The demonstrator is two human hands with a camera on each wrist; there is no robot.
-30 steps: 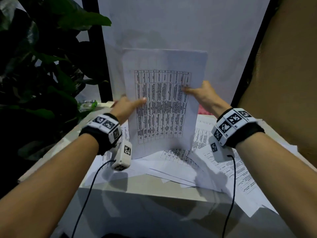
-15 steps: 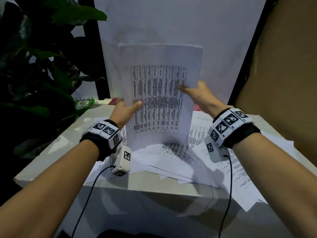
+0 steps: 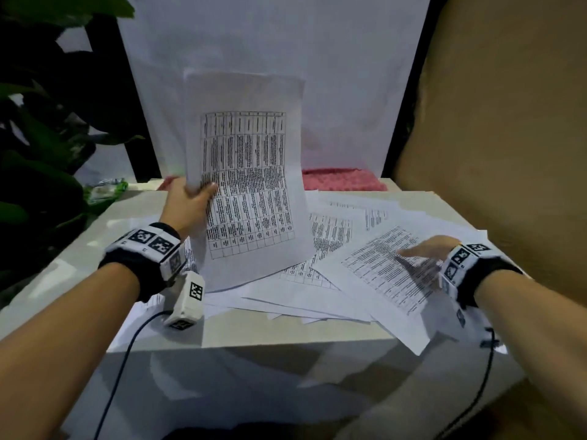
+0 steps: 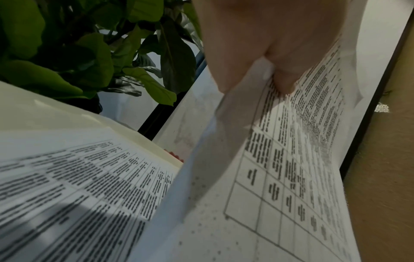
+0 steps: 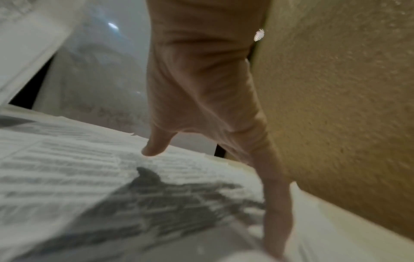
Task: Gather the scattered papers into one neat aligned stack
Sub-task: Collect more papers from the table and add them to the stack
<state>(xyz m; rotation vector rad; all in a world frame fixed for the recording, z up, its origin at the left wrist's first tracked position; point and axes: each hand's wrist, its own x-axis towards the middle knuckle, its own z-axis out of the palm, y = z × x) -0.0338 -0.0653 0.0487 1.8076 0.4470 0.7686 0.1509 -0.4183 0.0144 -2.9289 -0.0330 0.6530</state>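
— Since half a second ago the right hand (image 3: 424, 249) has let go of the upright sheaf and dropped to the loose sheets at the right; only the left hand keeps it up now.

— How does that right hand lie?

— Flat, with fingers (image 5: 156, 147) stretched out, low over a printed sheet (image 3: 386, 274) that hangs past the near edge of the desk (image 3: 254, 331). Its shadow falls on the print. Whether the fingertips press the paper I cannot tell; the picture is blurred there.

— And the left?

— The left hand (image 3: 187, 201) pinches the sheaf of papers (image 3: 247, 173) at its left edge, thumb in front on the printed table, fingers behind. The wrist view shows the edge caught between thumb (image 4: 284, 78) and palm. The sheaf stands nearly upright, its lower edge resting on the scattered papers (image 3: 317, 249) at mid-desk.

— What lies beyond?

— More sheets fan out flat between the two hands and toward the far right corner. Behind them a pink cloth (image 3: 343, 179) lies at the desk's back edge, a white panel (image 3: 270, 42) rises behind, and a leafy plant (image 3: 41, 128) stands at the left.
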